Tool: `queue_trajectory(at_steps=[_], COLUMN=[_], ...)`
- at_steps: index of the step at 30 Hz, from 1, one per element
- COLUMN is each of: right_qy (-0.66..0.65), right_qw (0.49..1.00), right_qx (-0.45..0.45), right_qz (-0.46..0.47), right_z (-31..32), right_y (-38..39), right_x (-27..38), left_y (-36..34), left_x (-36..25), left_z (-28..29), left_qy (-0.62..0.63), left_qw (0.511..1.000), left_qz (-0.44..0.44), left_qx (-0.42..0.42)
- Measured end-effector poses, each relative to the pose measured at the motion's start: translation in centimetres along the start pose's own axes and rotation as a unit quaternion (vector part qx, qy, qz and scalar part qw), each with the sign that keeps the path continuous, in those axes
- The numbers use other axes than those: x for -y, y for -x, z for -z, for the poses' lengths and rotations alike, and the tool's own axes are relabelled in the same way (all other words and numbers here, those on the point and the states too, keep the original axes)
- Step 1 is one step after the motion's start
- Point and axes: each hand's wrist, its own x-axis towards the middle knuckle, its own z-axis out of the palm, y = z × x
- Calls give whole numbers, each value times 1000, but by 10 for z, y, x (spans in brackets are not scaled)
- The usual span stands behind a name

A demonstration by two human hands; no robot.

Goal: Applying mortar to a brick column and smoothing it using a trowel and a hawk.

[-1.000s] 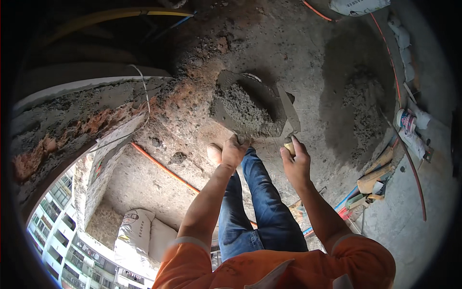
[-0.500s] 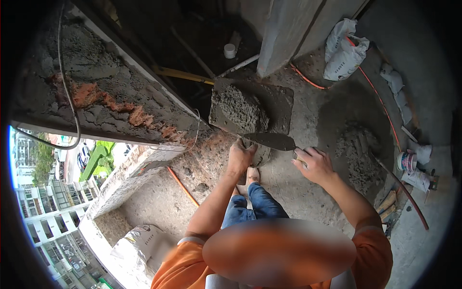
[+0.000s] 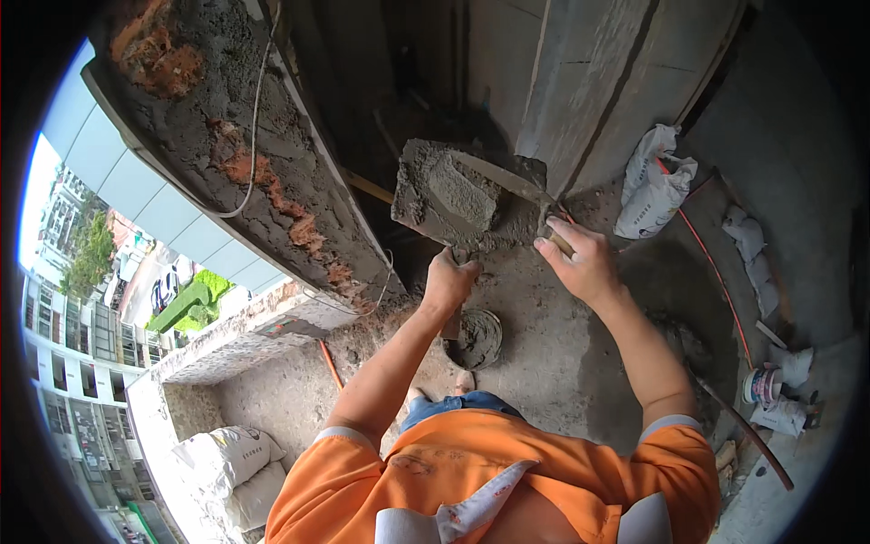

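– So, hands?
– Both closed: mortar board (image 3: 518,218) gripped at its near edge by the left hand (image 3: 450,283), trowel (image 3: 507,179) gripped by the right hand (image 3: 582,263), held across the mortar (image 3: 462,195) on the board.
– Surroundings?
– Board flanked by a rough ledge (image 3: 217,100) on the left, a white sack (image 3: 648,204) on the right. Floor (image 3: 553,331) by the feet (image 3: 465,381) partly blocked by a bucket (image 3: 498,337); orange hose (image 3: 710,263) strung past the sack.

We've got mortar (image 3: 467,195) on the hawk (image 3: 518,225), trowel (image 3: 498,176) over the mortar's right side, bucket (image 3: 497,319) on the floor (image 3: 544,340) just ahead of our feet (image 3: 464,382). Ledge (image 3: 195,118)'s off left, one sack (image 3: 651,190) ahead right, two sacks (image 3: 234,462) back left.
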Motion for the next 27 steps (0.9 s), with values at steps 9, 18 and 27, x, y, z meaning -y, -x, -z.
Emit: queue_trajectory(at_steps=[9,18,27], right_qy=[163,-72,199], right_qw=[970,997,940], right_qx=[28,33,40], right_qz=[177,-21,276], right_z=[34,17,52], right_y=[-39,-60,-102], right_x=[-3,32,55], left_y=[62,20,35], left_x=[-25,8,-37], left_z=[-1,10,66], left_qy=[-159,7,-95], left_qw=[974,996,970], left_qz=[-146,-21,-197], left_qx=[-63,-86,-103])
